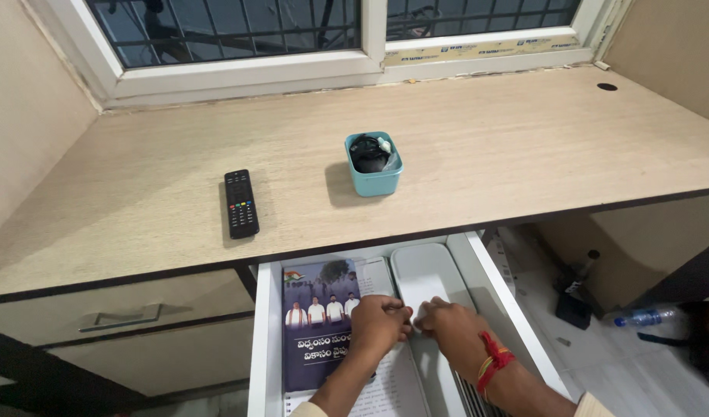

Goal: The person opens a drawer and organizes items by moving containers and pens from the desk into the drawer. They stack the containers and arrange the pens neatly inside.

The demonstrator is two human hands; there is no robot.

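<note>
Remote: black remote control (241, 203) flat on the wooden desk top (486, 147), up and well left of both hands, long axis pointing away from the person.
Booklet: dark-covered booklet (317, 328) in the open white drawer (265, 340), just left of the left hand – wrist overlaps its right edge.
Left hand: left hand (380, 322) inside the drawer, fingers curled down, tips on the edge of a white paper sheet (376, 276). Can't tell if it's pinching the sheet or only pressing.
Teal cup: small teal container (374, 164) with dark contents on the desk top, straight ahead of the hands, well apart.
Right hand: right hand (451, 325) – red thread band at the wrist – fingers bent, tips touching the near end of the white rectangular tray (428, 270), almost touching the left hand. Grip unclear.
Bottle: plastic water bottle (645, 316) lying on the floor, far right of the right hand.
</note>
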